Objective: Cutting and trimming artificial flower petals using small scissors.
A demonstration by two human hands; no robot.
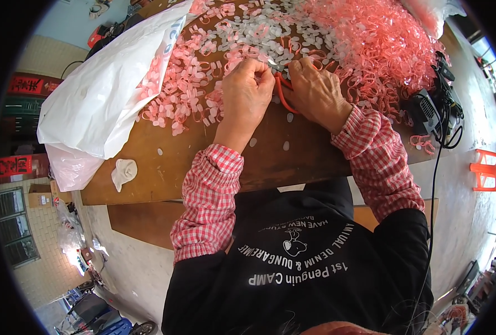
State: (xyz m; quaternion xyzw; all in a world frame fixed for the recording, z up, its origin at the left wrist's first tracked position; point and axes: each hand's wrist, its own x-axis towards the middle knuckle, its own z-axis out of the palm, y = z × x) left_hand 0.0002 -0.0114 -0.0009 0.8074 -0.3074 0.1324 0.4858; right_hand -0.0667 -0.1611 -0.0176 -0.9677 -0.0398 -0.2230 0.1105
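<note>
Across the brown table (175,148), the right hand (318,89) grips cutters (281,95) pointing far-left; the left hand (248,86) pinches, contents unclear; a white bag (100,89) holds pink pieces (154,78).

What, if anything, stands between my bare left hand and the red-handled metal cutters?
Nothing visible: your bare left hand is pinched right beside the metal end of the red-handled metal cutters, which your bare right hand grips. Whether the left pinches a small piece is hidden.

Head-worn fisheye, steeply downward, near
</note>
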